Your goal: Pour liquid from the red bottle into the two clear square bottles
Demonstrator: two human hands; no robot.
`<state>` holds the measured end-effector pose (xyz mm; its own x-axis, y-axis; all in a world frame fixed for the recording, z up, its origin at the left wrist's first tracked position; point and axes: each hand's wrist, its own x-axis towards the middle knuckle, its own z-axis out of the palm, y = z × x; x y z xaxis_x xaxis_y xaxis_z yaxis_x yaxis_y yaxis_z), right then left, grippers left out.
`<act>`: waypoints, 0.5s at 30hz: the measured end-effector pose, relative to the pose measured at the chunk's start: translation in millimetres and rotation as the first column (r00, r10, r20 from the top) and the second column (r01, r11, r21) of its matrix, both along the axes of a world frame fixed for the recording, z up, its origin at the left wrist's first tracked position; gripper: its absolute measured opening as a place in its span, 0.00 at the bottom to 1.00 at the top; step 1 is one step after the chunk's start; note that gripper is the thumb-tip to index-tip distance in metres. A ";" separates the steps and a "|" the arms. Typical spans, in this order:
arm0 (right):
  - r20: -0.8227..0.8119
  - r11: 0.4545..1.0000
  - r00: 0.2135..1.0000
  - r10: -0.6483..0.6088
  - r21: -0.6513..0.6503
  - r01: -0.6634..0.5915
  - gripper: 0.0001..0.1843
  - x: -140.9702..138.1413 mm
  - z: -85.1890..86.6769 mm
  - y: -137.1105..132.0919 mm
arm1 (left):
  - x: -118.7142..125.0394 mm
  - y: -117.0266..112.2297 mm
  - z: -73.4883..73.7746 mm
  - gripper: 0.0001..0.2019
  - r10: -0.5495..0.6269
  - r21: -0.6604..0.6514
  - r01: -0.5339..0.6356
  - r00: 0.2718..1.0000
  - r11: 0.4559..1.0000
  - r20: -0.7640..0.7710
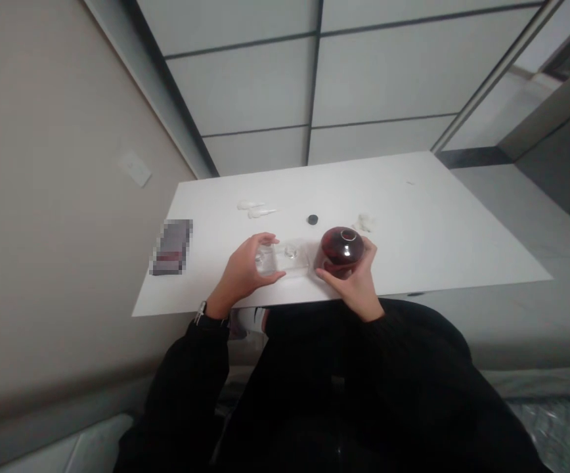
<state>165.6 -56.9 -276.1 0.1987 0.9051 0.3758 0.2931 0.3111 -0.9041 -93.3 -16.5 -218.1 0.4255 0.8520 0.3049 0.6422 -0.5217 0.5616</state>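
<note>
At the near edge of a white rectangular table (442,223), a person's two bare hands are at work side by side. The right hand (361,286) grips a dark red, glossy, round-shouldered bottle (340,255), its thumb on the near side and its fingers curled around the right. The bottle stands upright or nearly so, its small round mouth (348,234) uncovered and facing up.

To the left of the bottle, the left hand (243,266) is curved around the left end of a clear, see-through container (295,261), fingers at the far side and thumb at the near side, holding it. Clear rounded shapes show in or on the container, too faint to make out exactly. Its right end lies just beside the bottle.

Beyond the two, near the bottle, lies a small round black cap (313,219). Farther left, two slender, translucent whitish pieces (261,213) with tapered tips lie close together. Just past the bottle, on its right, sits a crumpled, pale, translucent scrap (364,223). Near the table's left edge is a dark grey and reddish rectangular object (171,246), its surface obscured by coarse squares. A metallic band (200,313) circles the left wrist.
</note>
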 end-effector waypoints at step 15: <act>0.622 0.980 0.782 0.027 0.139 -0.144 0.43 24.8 53.5 6.7 | -4.0 -0.9 -6.2 0.34 0.004 0.063 -0.008 0.998 0.998 0.064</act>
